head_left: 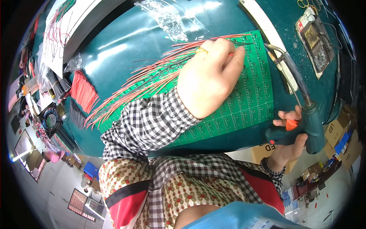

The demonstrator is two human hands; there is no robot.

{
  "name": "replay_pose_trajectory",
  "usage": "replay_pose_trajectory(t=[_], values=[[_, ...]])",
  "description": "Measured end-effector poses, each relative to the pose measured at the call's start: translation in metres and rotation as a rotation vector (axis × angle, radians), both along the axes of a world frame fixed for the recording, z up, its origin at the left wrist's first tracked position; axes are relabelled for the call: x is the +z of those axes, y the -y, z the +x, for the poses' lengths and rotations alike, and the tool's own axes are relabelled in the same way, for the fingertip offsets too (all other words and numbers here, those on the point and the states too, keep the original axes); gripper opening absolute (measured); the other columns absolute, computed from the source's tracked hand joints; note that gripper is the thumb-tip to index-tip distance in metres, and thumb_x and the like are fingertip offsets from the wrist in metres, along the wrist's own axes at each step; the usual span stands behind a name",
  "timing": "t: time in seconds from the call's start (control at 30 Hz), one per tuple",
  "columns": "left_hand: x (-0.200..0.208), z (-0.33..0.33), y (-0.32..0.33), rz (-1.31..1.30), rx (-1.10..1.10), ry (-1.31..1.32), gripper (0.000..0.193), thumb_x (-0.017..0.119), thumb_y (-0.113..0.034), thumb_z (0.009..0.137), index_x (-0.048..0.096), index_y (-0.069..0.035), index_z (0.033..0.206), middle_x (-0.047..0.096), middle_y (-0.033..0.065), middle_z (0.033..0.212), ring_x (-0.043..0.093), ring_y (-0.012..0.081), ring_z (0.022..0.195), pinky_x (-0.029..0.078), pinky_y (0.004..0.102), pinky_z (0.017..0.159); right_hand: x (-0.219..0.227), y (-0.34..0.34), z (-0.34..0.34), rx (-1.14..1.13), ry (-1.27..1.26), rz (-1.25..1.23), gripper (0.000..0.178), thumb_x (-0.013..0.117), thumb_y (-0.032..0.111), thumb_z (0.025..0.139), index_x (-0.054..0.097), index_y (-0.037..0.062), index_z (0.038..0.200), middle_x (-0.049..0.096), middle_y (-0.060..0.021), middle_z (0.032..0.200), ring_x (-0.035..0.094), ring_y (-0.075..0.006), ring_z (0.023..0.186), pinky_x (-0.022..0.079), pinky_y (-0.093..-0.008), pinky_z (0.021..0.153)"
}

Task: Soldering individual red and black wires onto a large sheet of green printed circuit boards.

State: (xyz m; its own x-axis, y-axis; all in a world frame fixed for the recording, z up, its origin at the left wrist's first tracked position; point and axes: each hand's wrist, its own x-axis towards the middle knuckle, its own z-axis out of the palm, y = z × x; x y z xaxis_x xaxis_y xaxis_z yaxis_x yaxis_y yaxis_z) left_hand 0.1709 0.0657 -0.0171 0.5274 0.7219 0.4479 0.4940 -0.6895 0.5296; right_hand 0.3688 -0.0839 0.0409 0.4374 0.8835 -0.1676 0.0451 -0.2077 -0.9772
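A large green panel of small circuit boards [244,110] lies on the teal table in front of me. Rows of red and black wires [133,82] run across its upper left part, their ends fanning out to the left. My left hand [209,76] rests over the panel's upper right, with fingers pinched on a red wire [230,54]; the fingertips are partly hidden. At the table's right front edge my right hand [291,149] is wrapped around the handle of a dark green soldering gun [314,126] with an orange trigger. Its tip points up and left, just right of the panel.
A bundle of red wires [83,91] and black wires [59,84] lie at the left, near a small fan [50,119]. Clear plastic wrap [164,19] lies at the back. Right of the panel are a pale curved strip [263,21] and a stained tray [316,42]. Cardboard boxes [337,126] stand beyond.
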Motion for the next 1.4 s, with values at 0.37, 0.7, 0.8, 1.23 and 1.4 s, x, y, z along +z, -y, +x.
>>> replay_pose_trajectory(t=[0.37,0.7,0.8,1.23,1.4], values=[[0.0010,-0.0007,-0.0017,0.007,-0.023,-0.003,0.027,0.065,0.005,0.064,0.063,-0.001,0.090,0.056,0.0075,0.081,0.057,0.0214,0.067,0.048,0.0287,0.056,0.0020,0.0004,-0.0070,0.054,0.099,0.026,0.067,0.046,0.044,0.087,0.042,-0.0163,0.118,0.059,-0.0186,0.089,0.062,-0.0275,0.080,0.056,-0.0319,0.065],[0.0023,-0.0008,-0.0033,0.015,-0.020,-0.016,0.027,0.065,0.003,0.064,0.063,-0.002,0.090,0.057,0.0071,0.083,0.057,0.0213,0.068,0.047,0.0294,0.057,-0.0006,-0.0012,-0.0073,0.182,0.125,0.027,0.067,0.053,0.039,0.084,0.041,-0.0196,0.115,0.057,-0.0168,0.084,0.059,-0.0259,0.073,0.052,-0.0357,0.069],[0.0026,-0.0006,-0.0040,0.011,-0.017,-0.029,0.026,0.065,0.002,0.065,0.063,-0.002,0.090,0.057,0.0070,0.083,0.057,0.0211,0.068,0.047,0.0294,0.057,-0.0010,-0.0005,-0.0072,0.190,0.113,0.018,0.066,0.055,0.037,0.084,0.040,-0.0202,0.115,0.057,-0.0172,0.084,0.059,-0.0257,0.074,0.052,-0.0361,0.070],[0.0027,0.0001,-0.0030,0.015,-0.010,-0.038,0.026,0.065,0.002,0.065,0.063,-0.002,0.090,0.057,0.0066,0.083,0.057,0.0208,0.068,0.047,0.0289,0.057,-0.0016,-0.0022,-0.0064,0.191,0.115,-0.023,0.063,0.057,0.037,0.083,0.043,-0.0185,0.110,0.057,-0.0176,0.082,0.060,-0.0254,0.074,0.053,-0.0365,0.070],[0.0030,0.0002,-0.0028,0.002,-0.013,-0.028,0.026,0.065,0.003,0.064,0.063,-0.002,0.090,0.057,0.0071,0.083,0.056,0.0213,0.068,0.047,0.0291,0.057,-0.0019,-0.0027,-0.0091,0.191,0.104,-0.036,0.066,0.059,0.038,0.082,0.043,-0.0191,0.111,0.057,-0.0177,0.082,0.060,-0.0260,0.073,0.054,-0.0365,0.069]])
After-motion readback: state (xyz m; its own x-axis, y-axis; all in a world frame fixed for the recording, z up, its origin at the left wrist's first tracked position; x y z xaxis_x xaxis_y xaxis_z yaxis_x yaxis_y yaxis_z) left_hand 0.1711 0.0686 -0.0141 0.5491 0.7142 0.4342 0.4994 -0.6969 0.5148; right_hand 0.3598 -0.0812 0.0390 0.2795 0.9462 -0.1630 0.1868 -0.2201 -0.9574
